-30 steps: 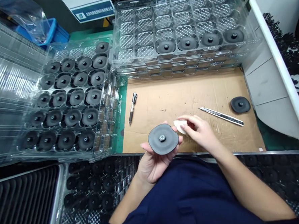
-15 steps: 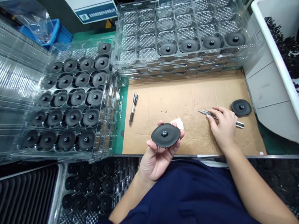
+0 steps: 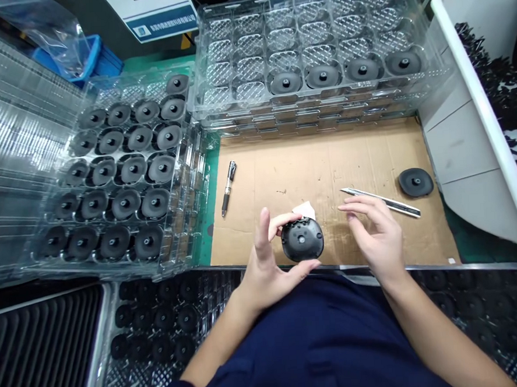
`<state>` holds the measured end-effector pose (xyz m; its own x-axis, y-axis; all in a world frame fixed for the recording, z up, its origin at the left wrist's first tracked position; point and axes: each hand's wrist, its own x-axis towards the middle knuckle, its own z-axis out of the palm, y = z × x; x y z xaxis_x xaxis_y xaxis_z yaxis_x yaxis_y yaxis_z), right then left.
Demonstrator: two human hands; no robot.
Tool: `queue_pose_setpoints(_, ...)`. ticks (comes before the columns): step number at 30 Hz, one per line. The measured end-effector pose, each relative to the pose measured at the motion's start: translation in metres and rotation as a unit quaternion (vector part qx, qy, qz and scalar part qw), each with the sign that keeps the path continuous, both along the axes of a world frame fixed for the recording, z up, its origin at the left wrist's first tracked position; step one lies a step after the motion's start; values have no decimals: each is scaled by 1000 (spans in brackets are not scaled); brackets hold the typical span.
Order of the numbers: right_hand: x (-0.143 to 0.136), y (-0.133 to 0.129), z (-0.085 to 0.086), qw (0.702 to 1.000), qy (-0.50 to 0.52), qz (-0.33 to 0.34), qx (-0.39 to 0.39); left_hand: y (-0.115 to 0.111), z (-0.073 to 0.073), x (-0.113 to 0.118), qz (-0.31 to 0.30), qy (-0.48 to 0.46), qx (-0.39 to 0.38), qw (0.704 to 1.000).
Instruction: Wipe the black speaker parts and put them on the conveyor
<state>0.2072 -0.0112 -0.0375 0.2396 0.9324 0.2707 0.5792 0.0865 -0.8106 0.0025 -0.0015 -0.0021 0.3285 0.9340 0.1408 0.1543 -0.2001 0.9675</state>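
Note:
My left hand [image 3: 267, 263] holds a round black disc part [image 3: 303, 240] between thumb and fingers, tilted so its ribbed underside faces me. My right hand [image 3: 375, 236] hovers open just right of the disc, fingers spread, holding nothing. A small white piece [image 3: 305, 209] lies on the cardboard mat [image 3: 318, 166] right behind the disc. A slim metal blade tool [image 3: 381, 202] rests on the mat just beyond my right fingertips. Another black disc [image 3: 415, 182] lies at the mat's right edge.
A clear tray [image 3: 121, 167] at left holds several black discs. A stack of clear trays [image 3: 315, 55] at the back has several discs in its front row. A pen [image 3: 229, 187] lies on the mat's left. A white bin [image 3: 489, 103] stands at right.
My left hand has turned the disc over, from its flat face to its ribbed underside. My right hand left the blade tool and came back toward the disc, open.

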Motion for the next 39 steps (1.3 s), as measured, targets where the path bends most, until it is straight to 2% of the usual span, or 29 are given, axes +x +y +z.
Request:
queue_pose_setpoints(3, -10, -5, 20, 988, 146, 38, -38, 1, 7, 4, -11, 14, 0, 1000)
queue_pose_setpoints(6, -13, -10, 35, 957, 241, 112, -115, 1, 11, 7, -8, -18, -40, 999)
queue_pose_setpoints(10, -11, -7, 49, 893, 316, 221, -232, 0, 11, 5, -20, -43, -79, 996)
queue_pose_setpoints(14, -9, 2, 56, 815, 399, 298, -295, -3, 10, 1, -64, -60, -146, 985)
queue_pose_setpoints(16, -8, 6, 57, 786, 428, 318, -312, -4, 11, 0, -92, -71, -190, 975)
queue_pose_setpoints(22, -9, 7, 61, 736, 472, 337, -350, -5, 15, 0, -142, -111, -291, 940)
queue_pose_setpoints(25, -11, 2, 61, 731, 495, 315, -349, -6, 13, 0, -147, -114, -295, 937)
queue_pose_setpoints(30, -15, -8, 54, 759, 513, 240, -320, -5, 11, 1, -120, -119, -243, 955)
queue_pose_setpoints(34, -16, -10, 46, 765, 518, 219, -315, 0, 9, -1, -105, -113, -227, 962)
queue_pose_setpoints(36, -14, -10, 44, 772, 513, 212, -310, 4, 7, -3, -122, -94, -258, 954)
queue_pose_setpoints(39, -12, -6, 39, 795, 487, 204, -298, 9, 3, -8, -163, -24, -353, 921)
